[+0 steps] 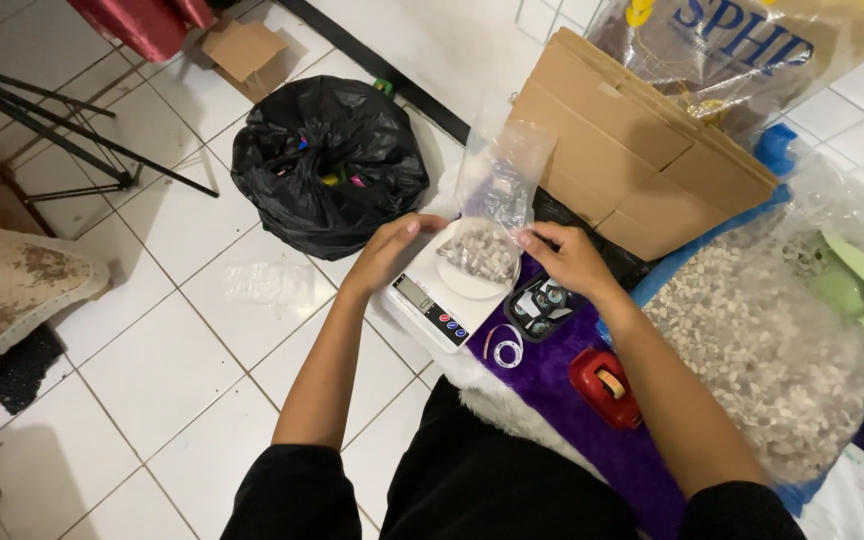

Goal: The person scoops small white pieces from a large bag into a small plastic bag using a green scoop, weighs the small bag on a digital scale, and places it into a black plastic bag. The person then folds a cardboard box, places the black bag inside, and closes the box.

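Head view: left hand (384,252) and right hand (567,258) each pinch a side of the clear bag (492,205), part-filled with pale pieces, standing on the white scale (430,305). Beyond the grip, black sack (327,165) and cardboard (632,160) crowd the edges. Bare tiled floor (182,340) lies left of the grip; right, a large sack of pieces (762,350).
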